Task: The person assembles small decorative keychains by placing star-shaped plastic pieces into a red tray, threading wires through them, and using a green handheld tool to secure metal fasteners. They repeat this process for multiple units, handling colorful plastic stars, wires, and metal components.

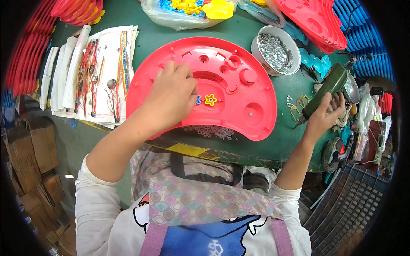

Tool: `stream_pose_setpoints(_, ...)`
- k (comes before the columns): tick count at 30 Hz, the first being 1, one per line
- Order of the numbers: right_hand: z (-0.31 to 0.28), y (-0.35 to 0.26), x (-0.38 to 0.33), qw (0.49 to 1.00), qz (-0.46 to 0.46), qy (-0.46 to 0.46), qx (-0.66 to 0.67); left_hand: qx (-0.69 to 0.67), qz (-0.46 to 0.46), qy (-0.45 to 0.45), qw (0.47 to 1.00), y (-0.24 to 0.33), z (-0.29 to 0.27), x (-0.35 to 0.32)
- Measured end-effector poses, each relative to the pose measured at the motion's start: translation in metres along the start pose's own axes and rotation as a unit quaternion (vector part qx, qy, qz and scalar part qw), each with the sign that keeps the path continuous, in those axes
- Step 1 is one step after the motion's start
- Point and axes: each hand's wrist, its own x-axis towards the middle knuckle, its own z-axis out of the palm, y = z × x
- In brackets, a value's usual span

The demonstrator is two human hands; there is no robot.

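Note:
Over the left part of a red curved plastic panel (pixel 230 121), my left hand (pixel 175 91) is closed with its fingertips bent down. What it holds, if anything, is hidden. Beside that hand a yellow star-shaped piece (pixel 210 100) sits in the panel's middle recess. A blue star piece (pixel 198 100) shows partly from behind the hand. At the right, my right hand (pixel 325 114) is against the lower side of a green electric screwdriver (pixel 326 90), its fingers apart and not wrapped round it. The screwdriver is tilted, with its tip toward the table.
A white bowl of small screws (pixel 275 51) stands behind the panel's right side. Wires with small parts (pixel 92 77) lie on white sheets at the left. A bag of yellow and blue pieces (pixel 183 19) is at the back. Stacked red panels (pixel 316 21) fill the back right.

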Motion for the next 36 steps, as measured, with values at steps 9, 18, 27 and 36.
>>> stream_pose_setpoints(9, -0.017, -0.006, 0.004, 0.920, 0.196, -0.196, 0.276, 0.021, -0.021, -0.007, 1.000, 0.002, 0.003, 0.002)
stream_pose_setpoints(18, -0.014, -0.082, -0.017, 0.730, 0.164, -0.251, 0.614, -0.020, 0.016, 0.010, 1.000, -0.010, 0.004, -0.002)
stream_pose_setpoints(27, 0.000, -0.100, -0.049, 0.597, 0.236, -0.330, 0.693, 0.015, -0.003, 0.014, 1.000, -0.005, 0.006, -0.002)
stream_pose_setpoints(36, -0.007, -0.115, -0.064, 0.707, 0.197, -0.313, 0.603, 0.027, -0.035, 0.001, 0.999, 0.000, 0.006, 0.002)
